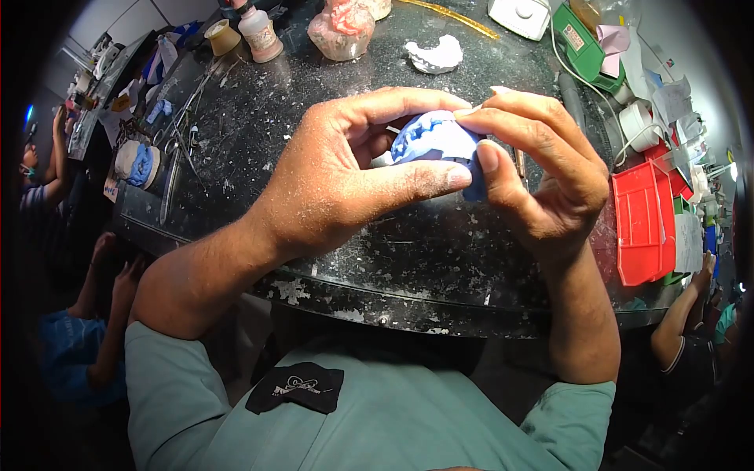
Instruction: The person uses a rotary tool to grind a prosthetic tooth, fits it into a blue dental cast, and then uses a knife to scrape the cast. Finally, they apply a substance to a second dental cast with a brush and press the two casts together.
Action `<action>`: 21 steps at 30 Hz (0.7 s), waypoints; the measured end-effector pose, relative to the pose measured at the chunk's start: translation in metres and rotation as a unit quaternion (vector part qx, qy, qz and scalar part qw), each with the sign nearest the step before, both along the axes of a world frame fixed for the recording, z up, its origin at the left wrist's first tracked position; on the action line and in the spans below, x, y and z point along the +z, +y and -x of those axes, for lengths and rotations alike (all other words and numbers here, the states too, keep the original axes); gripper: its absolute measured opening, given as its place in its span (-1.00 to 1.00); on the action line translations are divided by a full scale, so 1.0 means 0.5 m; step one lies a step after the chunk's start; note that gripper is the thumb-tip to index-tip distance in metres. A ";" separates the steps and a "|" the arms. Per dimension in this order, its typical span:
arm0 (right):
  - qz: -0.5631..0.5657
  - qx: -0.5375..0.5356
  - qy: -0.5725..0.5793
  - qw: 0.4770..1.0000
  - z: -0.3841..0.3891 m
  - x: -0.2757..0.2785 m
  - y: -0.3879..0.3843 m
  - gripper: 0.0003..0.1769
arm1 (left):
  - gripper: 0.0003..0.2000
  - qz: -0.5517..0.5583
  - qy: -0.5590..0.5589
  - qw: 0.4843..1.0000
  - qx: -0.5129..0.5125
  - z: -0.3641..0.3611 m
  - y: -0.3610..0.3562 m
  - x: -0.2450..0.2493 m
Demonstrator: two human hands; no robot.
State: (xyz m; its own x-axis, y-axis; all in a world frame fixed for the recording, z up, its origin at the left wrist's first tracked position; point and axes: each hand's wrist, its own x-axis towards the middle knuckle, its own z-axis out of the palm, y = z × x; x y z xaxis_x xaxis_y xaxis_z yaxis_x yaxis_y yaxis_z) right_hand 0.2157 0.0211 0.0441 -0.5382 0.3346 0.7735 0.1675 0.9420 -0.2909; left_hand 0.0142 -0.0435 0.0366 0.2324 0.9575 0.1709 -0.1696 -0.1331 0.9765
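Note:
A blue dental impression (444, 140) with a row of tooth shapes is held up over the black worktop (377, 271). My left hand (338, 169) is closed around its left side, the thumb lying along the near face and the fingers behind. Fine whitish dust covers this hand. With thumb and fingertips, my right hand (546, 169) grips the right end of the same impression. A bit of white material shows at its left edge, partly hidden by my fingers. Beyond my hands lies a white plaster dental cast (434, 55).
Another blue impression on a pale cast (140, 165) lies at the left, beside metal tools (188, 145). A bottle (259, 33) and a pink-stained bowl (342, 33) stand at the back. Red bin (644, 224) and green box (585, 47) are right. Other people sit both sides.

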 end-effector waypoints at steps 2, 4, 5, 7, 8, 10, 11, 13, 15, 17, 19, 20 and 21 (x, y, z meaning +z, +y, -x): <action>0.000 0.000 0.001 1.000 0.001 0.001 -0.002 -0.76 | -0.51 -0.002 -0.001 1.000 0.002 0.000 0.000 0.000; 0.000 -0.001 0.003 1.000 0.002 0.001 -0.003 -0.76 | -0.50 -0.013 0.006 1.000 0.000 0.003 0.001 -0.003; 0.007 -0.002 0.004 1.000 0.002 0.000 -0.004 -0.76 | -0.50 -0.013 0.006 1.000 0.000 0.004 0.001 -0.002; 0.014 -0.003 0.005 1.000 0.002 -0.001 -0.003 -0.76 | -0.50 0.003 0.012 1.000 -0.011 0.006 0.000 0.002; 0.007 -0.004 0.000 1.000 0.001 -0.001 -0.002 -0.76 | -0.50 0.002 0.013 1.000 -0.010 0.007 0.001 0.003; 0.001 -0.005 -0.005 1.000 0.001 -0.001 -0.001 -0.76 | -0.49 0.004 0.022 1.000 -0.014 0.008 0.002 0.004; -0.010 -0.007 -0.009 1.000 0.001 0.000 0.000 -0.73 | -0.49 0.003 0.022 1.000 -0.014 0.011 0.007 0.000; -0.022 -0.010 -0.015 1.000 0.004 0.001 0.000 -0.70 | -0.43 -0.137 0.085 0.987 0.003 0.016 0.024 -0.015; -0.004 -0.010 0.046 0.999 0.014 0.002 -0.003 -0.61 | -0.40 -0.182 0.099 0.978 0.018 0.016 0.030 -0.017; -0.025 -0.004 0.040 0.999 0.008 0.000 0.004 -0.59 | -0.34 -0.228 0.119 0.966 0.035 0.019 0.033 -0.017; -0.045 0.001 0.036 0.998 0.006 -0.001 0.009 -0.57 | -0.36 -0.246 0.153 0.956 0.033 0.030 0.038 -0.018; -0.042 0.003 0.038 0.998 0.005 -0.001 0.009 -0.58 | -0.38 -0.264 0.185 0.946 0.029 0.033 0.039 -0.019; -0.039 0.005 0.039 0.998 0.004 -0.001 0.010 -0.59 | -0.38 -0.265 0.185 0.946 0.029 0.032 0.038 -0.020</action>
